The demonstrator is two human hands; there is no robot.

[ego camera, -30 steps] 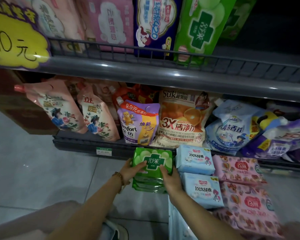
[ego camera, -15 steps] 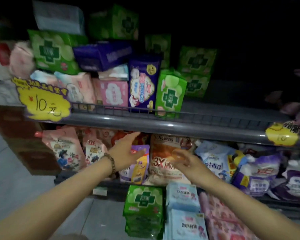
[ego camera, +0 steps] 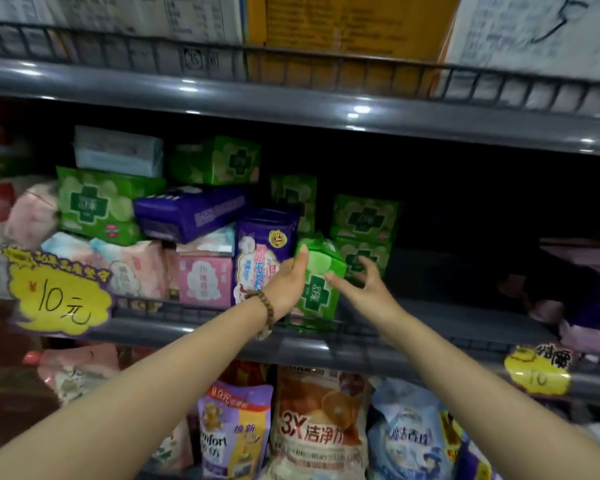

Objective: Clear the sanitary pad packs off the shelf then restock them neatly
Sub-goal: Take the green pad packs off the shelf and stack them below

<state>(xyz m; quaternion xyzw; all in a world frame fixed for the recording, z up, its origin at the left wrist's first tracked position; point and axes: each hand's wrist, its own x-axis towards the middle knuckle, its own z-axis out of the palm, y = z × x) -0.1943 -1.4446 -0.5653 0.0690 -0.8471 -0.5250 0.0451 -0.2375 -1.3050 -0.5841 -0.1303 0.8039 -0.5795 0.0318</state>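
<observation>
A green sanitary pad pack [ego camera: 321, 284] stands upright at the front of the middle shelf [ego camera: 187, 329]. My left hand [ego camera: 288, 282] lies flat against its left side, fingers straight. On the pack's right, my right hand [ego camera: 366, 284] has its fingers spread and its thumb at the pack's front face. More green packs [ego camera: 364, 216] are stacked behind. A tall purple pack [ego camera: 262, 247] stands just left, then a pink pack [ego camera: 205, 280]. Further left are another green pack [ego camera: 94, 206] and a purple pack lying flat [ego camera: 191, 213].
A yellow price tag [ego camera: 59, 296] hangs on the shelf rail at the left, another [ego camera: 537, 372] at the right. Pink and purple packs [ego camera: 586, 296] sit at the far right. Detergent pouches [ego camera: 323, 427] fill the shelf below. Cardboard boxes [ego camera: 343, 26] stand on the shelf above.
The view has swung up from the stacks on the floor to the middle shelf. Both hands rose and reached in; they now sit on either side of the upright green pack.
</observation>
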